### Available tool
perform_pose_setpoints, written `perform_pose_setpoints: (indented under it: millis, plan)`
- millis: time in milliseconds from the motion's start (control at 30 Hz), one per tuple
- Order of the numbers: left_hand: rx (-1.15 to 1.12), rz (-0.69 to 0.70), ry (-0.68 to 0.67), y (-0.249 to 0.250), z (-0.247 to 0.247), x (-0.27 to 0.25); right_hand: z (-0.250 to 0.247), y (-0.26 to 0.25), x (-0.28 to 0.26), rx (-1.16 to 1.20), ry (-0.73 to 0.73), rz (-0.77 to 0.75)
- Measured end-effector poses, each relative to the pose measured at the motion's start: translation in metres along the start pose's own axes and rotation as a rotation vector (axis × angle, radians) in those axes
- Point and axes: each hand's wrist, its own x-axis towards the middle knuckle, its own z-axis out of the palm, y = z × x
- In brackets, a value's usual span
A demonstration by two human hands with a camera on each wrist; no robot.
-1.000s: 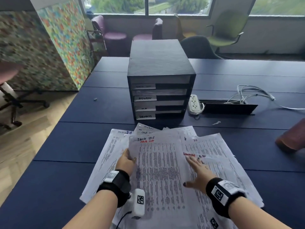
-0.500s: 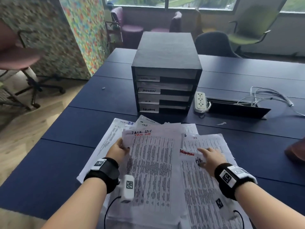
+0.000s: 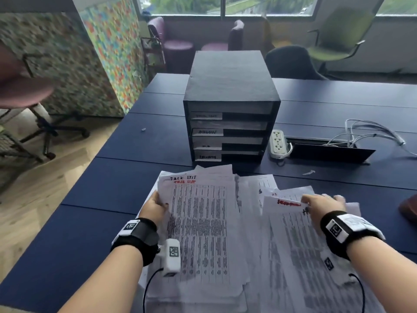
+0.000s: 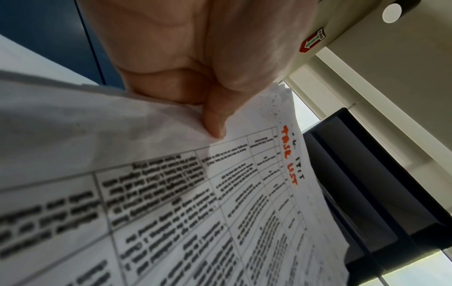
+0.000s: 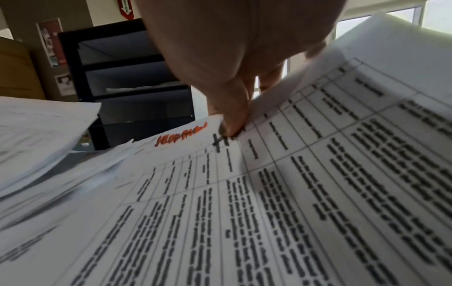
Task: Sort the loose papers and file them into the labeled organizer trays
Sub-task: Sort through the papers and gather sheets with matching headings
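A black organizer (image 3: 230,114) with labeled trays stands on the blue table (image 3: 112,181), also in the right wrist view (image 5: 127,81). Loose printed sheets lie spread in front of it. My left hand (image 3: 155,206) grips the left edge of a stack headed "TASK LIST" (image 3: 198,222), thumb on top (image 4: 215,123), sheets (image 4: 244,193) lifted off the pile. My right hand (image 3: 320,202) pinches the top edge of a sheet with a red heading (image 3: 291,233); thumb tip (image 5: 232,125) presses that sheet (image 5: 195,174), and another sheet (image 5: 367,116) curls up beside it.
A white power strip (image 3: 278,143) and a black cable flap (image 3: 327,152) with white cables (image 3: 372,132) lie right of the organizer. A brown object (image 3: 409,208) sits at the right edge. Chairs (image 3: 291,62) stand behind the table; the table's left edge drops to wood floor.
My right hand has moved right and curled from flat on the pile to pinching the red-headed sheet. My left hand keeps its hold on the TASK LIST stack. The head view shifted.
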Motion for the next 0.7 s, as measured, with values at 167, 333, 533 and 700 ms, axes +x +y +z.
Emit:
perform_pose_setpoints:
  millis: [167, 333, 533, 700]
  plan:
    - [-0.099, -0.053, -0.103, -0.001, -0.003, 0.003, -0.003, -0.001, 0.006, -0.019, -0.063, 0.040]
    - [-0.192, -0.148, -0.213, -0.005, 0.011, 0.008, -0.010, -0.043, -0.004, 0.599, 0.080, -0.128]
    - [-0.205, -0.198, -0.278, -0.005, 0.034, 0.003, 0.010, -0.099, -0.036, 1.319, -0.213, -0.153]
    - [-0.125, -0.197, -0.268, -0.030, 0.045, 0.005, 0.032, -0.099, -0.041, 1.349, -0.251, -0.034]
